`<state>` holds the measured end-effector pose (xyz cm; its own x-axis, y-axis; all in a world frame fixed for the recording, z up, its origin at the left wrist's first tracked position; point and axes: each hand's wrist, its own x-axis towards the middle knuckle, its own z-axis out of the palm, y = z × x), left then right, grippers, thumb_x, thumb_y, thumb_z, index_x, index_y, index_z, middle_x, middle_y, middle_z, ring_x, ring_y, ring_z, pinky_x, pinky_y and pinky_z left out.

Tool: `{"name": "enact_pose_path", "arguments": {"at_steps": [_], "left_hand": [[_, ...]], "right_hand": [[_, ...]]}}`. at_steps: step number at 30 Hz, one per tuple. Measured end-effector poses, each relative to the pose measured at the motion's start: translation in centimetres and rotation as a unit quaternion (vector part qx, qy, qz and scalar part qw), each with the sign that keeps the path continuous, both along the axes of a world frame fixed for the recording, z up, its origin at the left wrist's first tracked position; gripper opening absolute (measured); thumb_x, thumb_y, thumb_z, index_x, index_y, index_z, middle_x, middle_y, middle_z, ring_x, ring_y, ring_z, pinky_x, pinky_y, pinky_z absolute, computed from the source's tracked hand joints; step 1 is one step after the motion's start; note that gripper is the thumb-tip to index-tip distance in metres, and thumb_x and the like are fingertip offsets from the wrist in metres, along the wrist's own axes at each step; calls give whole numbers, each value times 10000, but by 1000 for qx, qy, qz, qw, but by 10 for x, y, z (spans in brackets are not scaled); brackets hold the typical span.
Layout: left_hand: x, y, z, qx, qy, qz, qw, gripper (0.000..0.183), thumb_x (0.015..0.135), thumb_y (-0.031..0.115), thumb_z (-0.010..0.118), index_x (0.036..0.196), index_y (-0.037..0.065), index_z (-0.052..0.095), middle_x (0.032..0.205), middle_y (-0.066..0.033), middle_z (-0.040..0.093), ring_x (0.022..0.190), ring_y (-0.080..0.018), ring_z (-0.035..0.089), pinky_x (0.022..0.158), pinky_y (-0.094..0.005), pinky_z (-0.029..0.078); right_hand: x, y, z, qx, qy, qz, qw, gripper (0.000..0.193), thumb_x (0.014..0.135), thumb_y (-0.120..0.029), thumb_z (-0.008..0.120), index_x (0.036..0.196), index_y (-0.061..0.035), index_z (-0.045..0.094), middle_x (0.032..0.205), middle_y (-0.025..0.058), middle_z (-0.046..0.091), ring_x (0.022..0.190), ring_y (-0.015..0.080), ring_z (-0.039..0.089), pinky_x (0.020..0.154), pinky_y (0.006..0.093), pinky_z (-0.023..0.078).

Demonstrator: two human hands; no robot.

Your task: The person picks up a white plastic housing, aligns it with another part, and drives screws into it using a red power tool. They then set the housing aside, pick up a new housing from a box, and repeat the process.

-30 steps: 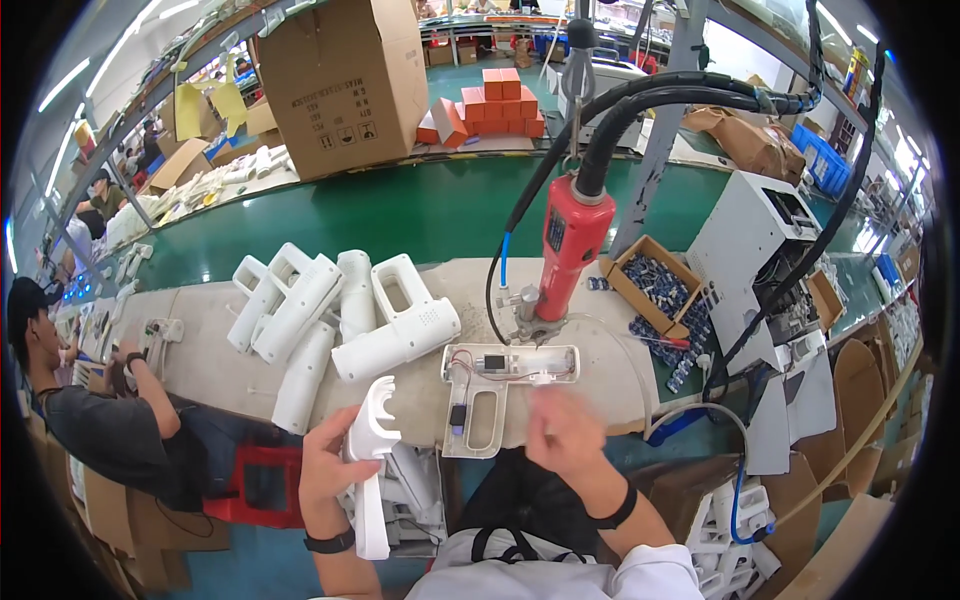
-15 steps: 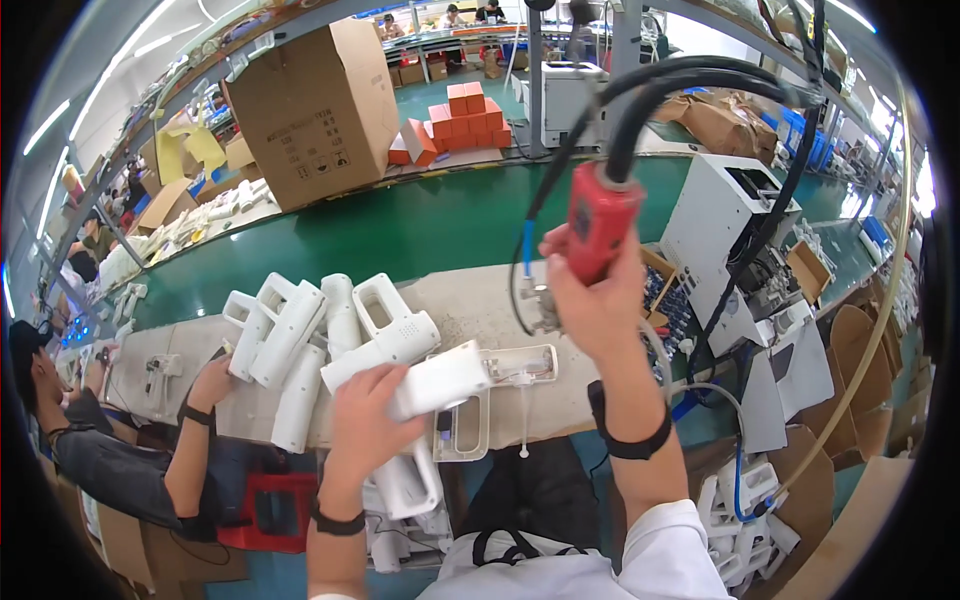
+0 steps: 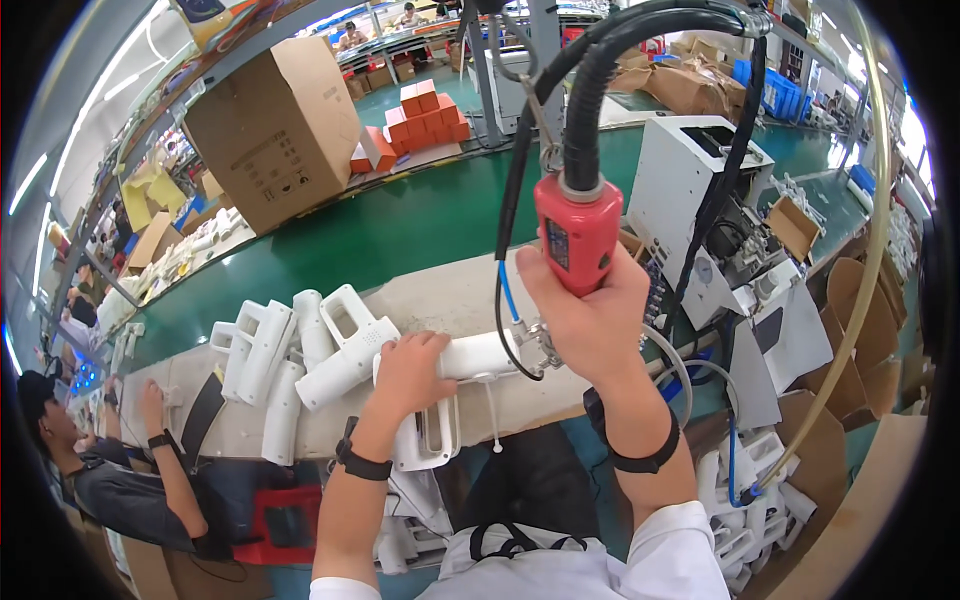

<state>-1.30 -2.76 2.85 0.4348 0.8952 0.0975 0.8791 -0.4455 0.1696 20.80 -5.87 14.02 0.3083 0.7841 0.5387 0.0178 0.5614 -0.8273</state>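
Note:
My right hand (image 3: 605, 325) is closed around a red power screwdriver (image 3: 580, 232) that hangs from thick black cables. The tool's metal nose (image 3: 540, 345) is at the right end of a white plastic housing (image 3: 485, 356); whether they touch is hard to tell. With its fingers over the top, my left hand (image 3: 414, 368) grips the housing's left part on the bench. Below that hand is a looped white handle part (image 3: 428, 445) at the bench's near edge. More white handled housings (image 3: 350, 360) lie just to the left.
A co-worker (image 3: 130, 490) sits at the left by a red stool (image 3: 275, 525). Beyond the beige bench top (image 3: 440, 300) runs a green belt (image 3: 400, 225) with a large carton (image 3: 265, 150). A white machine (image 3: 680, 200) stands at the right, above a box of white parts (image 3: 755, 500).
The screwdriver has come down and left to the housing's right end. My left hand has moved right and up with the housing. The co-worker's raised hand has moved left, and the view has shifted.

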Motion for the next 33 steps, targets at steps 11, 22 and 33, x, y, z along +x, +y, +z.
{"name": "enact_pose_path", "arguments": {"at_steps": [11,22,33], "left_hand": [[-66,-39,19,12,-270,181,946,659,551,141,772,1164,-8,581,1098,-132,630,1022,-243,600,918,-335,451],[-114,-94,9,-11,-389,239,890,579,585,78,767,1128,1,584,1078,-110,610,1008,-222,584,904,-329,448],[-143,-115,-12,-13,-463,225,857,657,531,66,767,1160,9,586,1088,-80,623,1002,-191,585,884,-335,446]], "right_hand": [[-23,35,-3,-24,-80,44,996,398,779,-288,752,1036,-27,597,696,61,640,616,116,599,623,275,486],[-47,-14,-107,163,-343,-45,924,393,767,-109,707,1136,-25,598,1034,138,650,938,305,628,825,373,496],[-31,1,-201,-9,-614,32,789,376,743,-54,596,1112,-112,633,1100,56,628,1017,273,563,839,399,467]]}}
